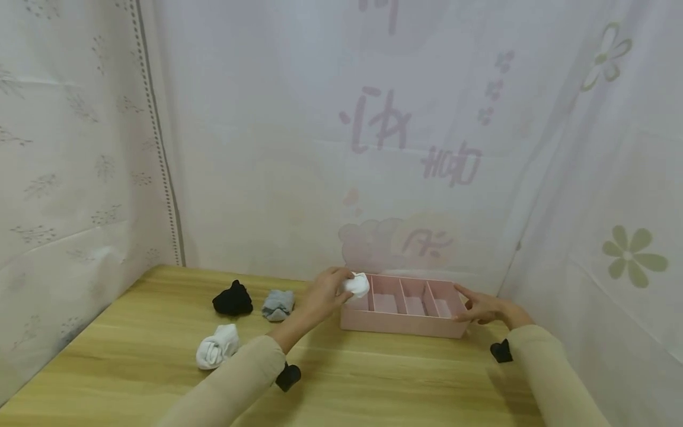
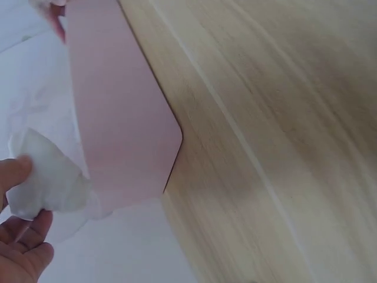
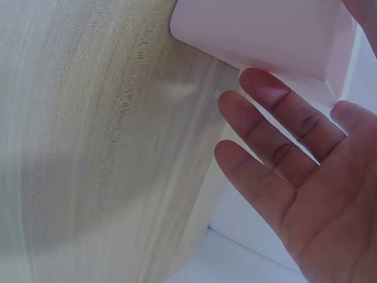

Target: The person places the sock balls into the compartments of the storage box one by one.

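From the head view, the left hand (image 1: 322,293) grasps a white sock (image 1: 356,285) over the left end of the pink box (image 1: 405,323) on the bench (image 1: 133,356), while the right hand (image 1: 482,308) rests flat-fingered at the box's right end. At the left wrist, fingers (image 2: 17,171) pinch the sock (image 2: 50,183) beside the box (image 2: 118,106). At the right wrist, the hand (image 3: 300,177) lies released, fingertips touching the box (image 3: 265,29).

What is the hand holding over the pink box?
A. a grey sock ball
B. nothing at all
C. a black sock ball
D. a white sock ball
D: the left hand grips a white sock ball over the left end of the pink box, while the black sock ball and the grey sock ball lie on the table.
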`<state>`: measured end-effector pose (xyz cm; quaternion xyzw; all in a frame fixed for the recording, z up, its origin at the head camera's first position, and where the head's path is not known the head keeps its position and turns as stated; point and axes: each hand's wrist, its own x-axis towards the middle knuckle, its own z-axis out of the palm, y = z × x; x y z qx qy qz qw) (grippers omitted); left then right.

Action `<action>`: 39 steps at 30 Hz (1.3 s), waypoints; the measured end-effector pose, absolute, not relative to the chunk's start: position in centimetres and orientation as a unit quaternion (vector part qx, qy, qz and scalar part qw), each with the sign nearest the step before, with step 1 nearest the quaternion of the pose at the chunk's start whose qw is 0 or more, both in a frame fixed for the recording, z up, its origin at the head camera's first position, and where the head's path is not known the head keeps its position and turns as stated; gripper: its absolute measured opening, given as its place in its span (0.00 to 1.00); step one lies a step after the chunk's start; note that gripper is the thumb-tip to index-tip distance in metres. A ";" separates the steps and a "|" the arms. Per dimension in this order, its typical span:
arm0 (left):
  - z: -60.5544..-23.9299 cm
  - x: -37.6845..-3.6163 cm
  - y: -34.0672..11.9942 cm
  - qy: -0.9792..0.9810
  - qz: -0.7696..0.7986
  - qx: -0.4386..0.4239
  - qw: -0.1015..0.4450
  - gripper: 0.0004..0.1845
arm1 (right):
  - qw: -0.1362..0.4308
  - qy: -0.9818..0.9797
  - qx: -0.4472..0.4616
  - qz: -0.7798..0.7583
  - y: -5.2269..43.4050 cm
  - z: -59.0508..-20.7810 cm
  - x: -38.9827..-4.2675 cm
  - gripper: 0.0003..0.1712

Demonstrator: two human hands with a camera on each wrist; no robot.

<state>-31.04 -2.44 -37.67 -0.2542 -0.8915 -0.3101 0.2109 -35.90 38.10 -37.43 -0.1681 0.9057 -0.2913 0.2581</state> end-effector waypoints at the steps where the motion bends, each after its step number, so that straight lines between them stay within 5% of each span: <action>1: -37.8 -31.4 -2.0 -0.893 -0.299 -0.261 0.212 0.15 | 0.259 0.907 -0.171 -0.285 38.1 -37.4 -35.9 0.64; 9: -38.5 -32.7 0.0 -0.891 -0.230 -0.329 0.212 0.15 | 0.253 0.918 -0.120 -0.280 37.0 -36.9 -35.4 0.63; 30: -38.9 -33.9 0.3 -0.940 -0.044 -0.318 0.118 0.03 | 0.273 0.906 -0.121 -0.300 36.7 -36.4 -35.6 0.61; 39: -39.4 -34.0 0.4 -0.939 -0.013 -0.320 0.125 0.05 | 0.276 0.910 -0.103 -0.291 36.6 -36.3 -35.4 0.63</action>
